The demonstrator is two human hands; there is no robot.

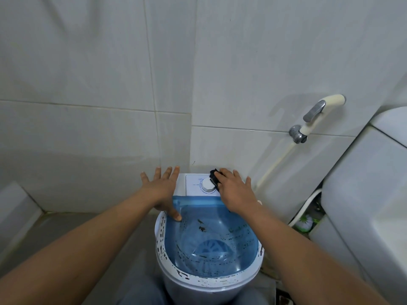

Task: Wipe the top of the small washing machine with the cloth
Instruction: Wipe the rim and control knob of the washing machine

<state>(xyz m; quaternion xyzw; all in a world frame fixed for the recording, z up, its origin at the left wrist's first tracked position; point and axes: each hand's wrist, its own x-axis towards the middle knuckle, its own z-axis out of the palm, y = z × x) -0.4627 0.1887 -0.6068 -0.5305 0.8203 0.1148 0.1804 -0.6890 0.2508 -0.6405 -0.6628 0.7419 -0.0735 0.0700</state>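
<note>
The small washing machine [167,256] stands low in the middle, white with a clear blue lid [211,241] and a white control panel [193,183] at its far end. A white dial [207,185] sits on that panel. My right hand [234,190] lies flat over a dark cloth [214,178] and presses it on the panel just right of the dial. My left hand [161,190] is spread, fingers straight, at the machine's far left corner, with its thumb touching the lid's left edge.
Tiled walls meet in a corner right behind the machine. A bidet sprayer [317,116] hangs on the wall at the right, its hose running down. A white toilet tank [372,194] fills the right side. A low ledge [15,208] runs along the left.
</note>
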